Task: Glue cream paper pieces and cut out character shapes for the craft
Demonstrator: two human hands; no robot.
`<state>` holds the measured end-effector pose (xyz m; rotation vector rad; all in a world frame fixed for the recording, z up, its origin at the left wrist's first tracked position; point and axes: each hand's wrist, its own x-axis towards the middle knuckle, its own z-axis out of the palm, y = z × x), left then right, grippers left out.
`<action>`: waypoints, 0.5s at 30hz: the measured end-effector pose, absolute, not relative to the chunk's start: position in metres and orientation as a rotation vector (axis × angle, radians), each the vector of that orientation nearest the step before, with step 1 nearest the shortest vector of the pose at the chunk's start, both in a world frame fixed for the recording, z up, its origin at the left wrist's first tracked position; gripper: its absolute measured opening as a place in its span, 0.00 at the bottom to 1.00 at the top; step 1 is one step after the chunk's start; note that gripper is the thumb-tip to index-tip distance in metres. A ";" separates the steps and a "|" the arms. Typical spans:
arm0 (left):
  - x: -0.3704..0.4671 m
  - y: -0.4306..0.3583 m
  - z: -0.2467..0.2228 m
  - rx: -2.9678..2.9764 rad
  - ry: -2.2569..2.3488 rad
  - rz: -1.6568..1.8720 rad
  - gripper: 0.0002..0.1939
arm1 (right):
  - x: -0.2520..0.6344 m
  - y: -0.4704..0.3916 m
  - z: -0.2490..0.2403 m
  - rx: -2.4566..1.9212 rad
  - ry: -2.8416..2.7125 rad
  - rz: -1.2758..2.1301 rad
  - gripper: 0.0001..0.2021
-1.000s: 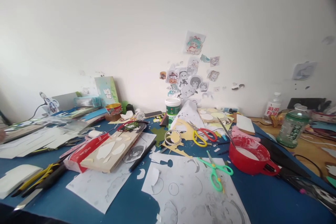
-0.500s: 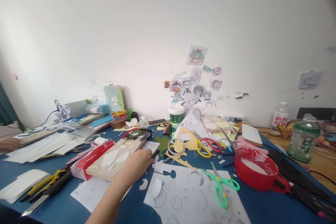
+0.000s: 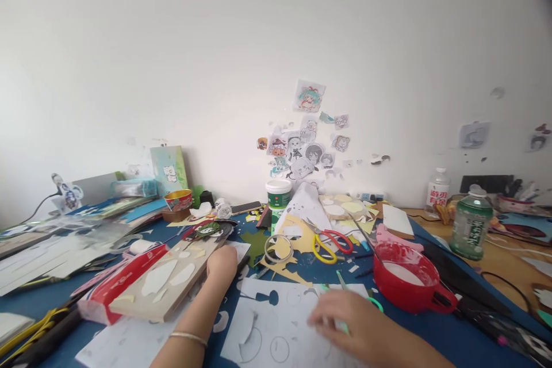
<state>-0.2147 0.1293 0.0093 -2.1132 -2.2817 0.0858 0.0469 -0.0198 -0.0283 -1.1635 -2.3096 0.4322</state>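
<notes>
My left hand (image 3: 222, 267) is at the right edge of a board (image 3: 190, 256) with white paper cutouts on it. Its fingers curl down out of sight, so what they touch or hold is hidden. A dark pen-like stick (image 3: 244, 264) lies just right of it. My right hand (image 3: 345, 319), slightly blurred, hovers over a drawing sheet (image 3: 280, 322) with thumb and fingers apart. Beneath it green-handled scissors (image 3: 376, 303) are mostly covered. Whether the hand touches them I cannot tell.
A red cup (image 3: 405, 279) of white stuff stands at right, near a green bottle (image 3: 472, 224). Yellow-red scissors (image 3: 325, 247), a tape roll (image 3: 278, 248) and a white-lidded tub (image 3: 278, 192) sit mid-table. A red box (image 3: 125, 284) and yellow-black cutters (image 3: 38, 333) lie left.
My right hand has come in over the green scissors. My left hand has drawn back from the dark stick toward the board's edge. The view has turned right.
</notes>
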 end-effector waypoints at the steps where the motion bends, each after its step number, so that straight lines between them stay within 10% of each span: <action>1: -0.215 0.129 0.008 -2.124 -2.260 0.068 0.16 | 0.042 -0.001 -0.020 -1.190 -2.296 0.413 0.09; 15: -0.201 0.115 0.020 -2.198 -1.722 -0.331 0.21 | 0.001 0.116 -0.040 -1.363 -2.083 0.161 0.06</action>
